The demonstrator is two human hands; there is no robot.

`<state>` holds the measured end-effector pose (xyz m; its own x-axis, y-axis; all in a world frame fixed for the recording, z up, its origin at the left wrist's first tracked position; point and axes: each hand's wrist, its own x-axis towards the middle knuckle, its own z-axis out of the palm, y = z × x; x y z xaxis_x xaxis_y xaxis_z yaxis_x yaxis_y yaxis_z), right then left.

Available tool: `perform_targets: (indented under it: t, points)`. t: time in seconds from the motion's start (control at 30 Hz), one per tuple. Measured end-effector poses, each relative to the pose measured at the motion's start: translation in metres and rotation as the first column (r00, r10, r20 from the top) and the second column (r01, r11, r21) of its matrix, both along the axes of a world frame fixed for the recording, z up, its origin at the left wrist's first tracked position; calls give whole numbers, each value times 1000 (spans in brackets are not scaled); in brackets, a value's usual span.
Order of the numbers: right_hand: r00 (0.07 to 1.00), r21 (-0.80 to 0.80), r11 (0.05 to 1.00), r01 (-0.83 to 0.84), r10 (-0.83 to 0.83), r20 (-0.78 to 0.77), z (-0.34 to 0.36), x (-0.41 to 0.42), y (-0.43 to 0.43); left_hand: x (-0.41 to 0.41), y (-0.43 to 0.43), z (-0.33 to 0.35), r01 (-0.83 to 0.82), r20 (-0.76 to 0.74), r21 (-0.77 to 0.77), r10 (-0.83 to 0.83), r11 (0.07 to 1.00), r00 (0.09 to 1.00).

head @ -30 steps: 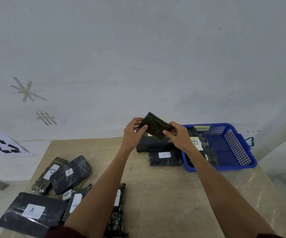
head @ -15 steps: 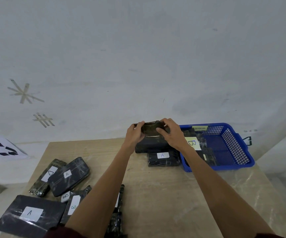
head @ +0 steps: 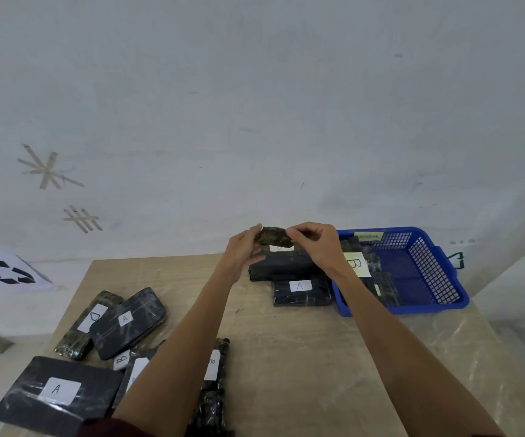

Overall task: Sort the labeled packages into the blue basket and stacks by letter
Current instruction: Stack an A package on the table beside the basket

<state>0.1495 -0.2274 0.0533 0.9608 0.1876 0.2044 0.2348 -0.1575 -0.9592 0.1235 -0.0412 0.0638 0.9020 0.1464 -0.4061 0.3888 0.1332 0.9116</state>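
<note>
Light wood table [head: 286,357]: blue basket [head: 428,307] sits at 2 o'clock, a dark stack [head: 286,266] at 12 with an A package [head: 302,291] touching its near side, and loose lettered packages [head: 128,323] scattered round 8.

I hold a small dark wrapped package [head: 273,238] tilted above the black stack [head: 286,264] beside the blue basket [head: 412,308].

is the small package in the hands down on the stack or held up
Held up: left hand and right hand pinch the small package by its ends above the stack.
</note>
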Motion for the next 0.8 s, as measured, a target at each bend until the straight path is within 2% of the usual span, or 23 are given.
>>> perform_targets:
  t: [0.2,0.37,0.43,0.6,0.8]
  points:
    - [998,-45,998,36,-34,51,2,-1,1,-4,-4,-3,161,9,84,-162,983,987]
    - [999,-41,999,5,-3,50,4,-4,2,-5,-5,-6,147,74,176,-162,973,984]
    - [1000,-63,998,-5,5,-1,1,-5,2,-6,-4,-7,143,91,178,-161,974,983]
    - [955,-103,987,-127,93,-282,-8,-7,2,-4,-4,-8,143,138,156,-165,977,977]
    - [946,-115,984,-135,94,-311,-8,-5,4,-2,-5,-11,159,133,168,-182,973,974]
